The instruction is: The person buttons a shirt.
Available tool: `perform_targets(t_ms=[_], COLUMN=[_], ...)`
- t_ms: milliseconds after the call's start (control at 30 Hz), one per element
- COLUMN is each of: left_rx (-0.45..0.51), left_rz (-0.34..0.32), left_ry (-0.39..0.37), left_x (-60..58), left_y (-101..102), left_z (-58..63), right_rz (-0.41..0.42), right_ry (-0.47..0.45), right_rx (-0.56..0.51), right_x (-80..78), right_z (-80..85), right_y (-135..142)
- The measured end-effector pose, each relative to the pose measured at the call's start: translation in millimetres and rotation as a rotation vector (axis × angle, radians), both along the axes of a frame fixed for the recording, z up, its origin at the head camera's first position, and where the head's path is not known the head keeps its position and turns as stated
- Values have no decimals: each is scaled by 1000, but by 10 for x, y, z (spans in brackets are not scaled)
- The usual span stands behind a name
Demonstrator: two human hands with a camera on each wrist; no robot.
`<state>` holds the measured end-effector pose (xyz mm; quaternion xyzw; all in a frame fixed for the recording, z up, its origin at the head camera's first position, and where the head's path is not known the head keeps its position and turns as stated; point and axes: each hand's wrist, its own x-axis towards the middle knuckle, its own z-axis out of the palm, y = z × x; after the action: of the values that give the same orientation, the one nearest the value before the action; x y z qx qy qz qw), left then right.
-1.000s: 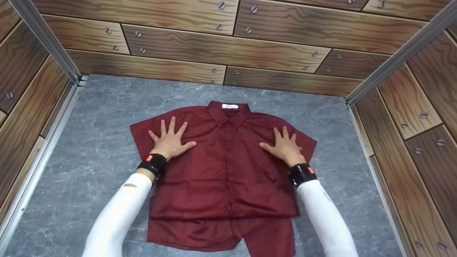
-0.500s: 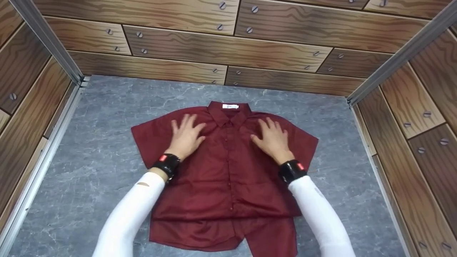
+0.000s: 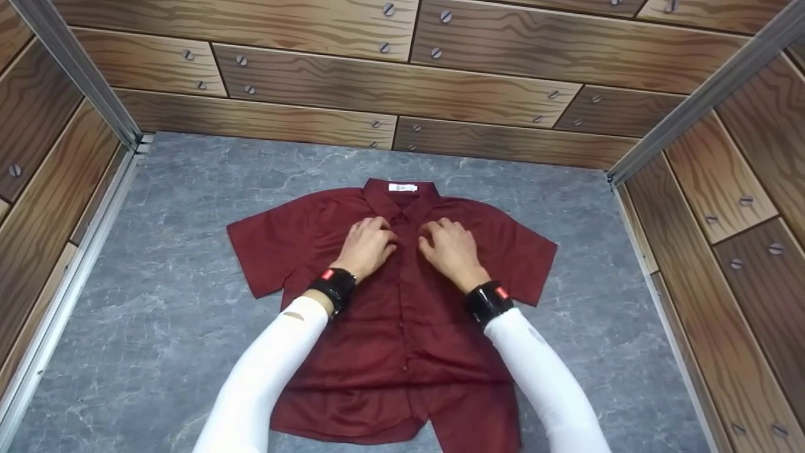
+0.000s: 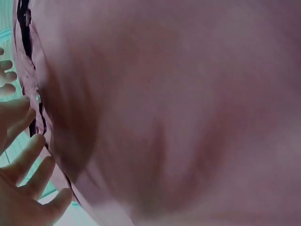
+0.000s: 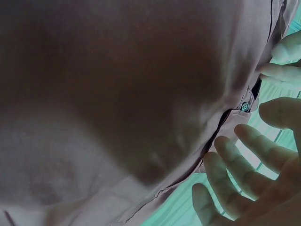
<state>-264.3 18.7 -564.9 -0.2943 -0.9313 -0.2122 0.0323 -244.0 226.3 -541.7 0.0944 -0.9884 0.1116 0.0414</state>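
A dark red short-sleeved button-up shirt (image 3: 371, 340) lies front up, its collar (image 3: 402, 201) pointing away from me. My left hand (image 3: 368, 244) is over the chest just left of the button placket, fingers bent down toward the cloth. Opposite it, my right hand (image 3: 451, 250) is close to the placket's right side in much the same pose. Both wrist views show loosely bent, spread fingers near the placket edge, pinching no cloth. A small button (image 5: 245, 107) shows beside the right fingertips in the right wrist view.
The shirt lies on a grey marbled surface (image 3: 157, 302). Wood-patterned panels (image 3: 327, 82) enclose the back and both sides, with metal rails at the corners. Toward me, the lower hem is uneven, with one tail (image 3: 475, 415) reaching the frame's bottom edge. Both wrists wear black bands.
From flat and spread wide on the chest, both hands have moved inward to the placket below the collar. Their fingers are now bent. The shirt lies almost as before.
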Motion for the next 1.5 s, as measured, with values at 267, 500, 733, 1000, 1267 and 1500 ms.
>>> perform_targets(t_ms=[267,500,733,1000,1267,1500], left_rx=[18,28,70,111,105,155], left_rz=[30,55,107,164,198,204], left_ry=[8,-3,-46,-119,-189,-223], left_x=[-3,6,4,14,-4,3], left_y=[38,71,52,58,35,32], left_z=[-53,-89,-41,76,121,146], right_rz=[0,-3,49,95,73,66], right_ry=[2,-20,-66,-133,-146,-108], right_rx=[-19,-36,-145,-272,-238,-306], right_x=[15,20,24,25,32,5], right_z=[27,8,-7,-34,-34,-42], right_y=[-33,-49,-139,-248,-289,-339])
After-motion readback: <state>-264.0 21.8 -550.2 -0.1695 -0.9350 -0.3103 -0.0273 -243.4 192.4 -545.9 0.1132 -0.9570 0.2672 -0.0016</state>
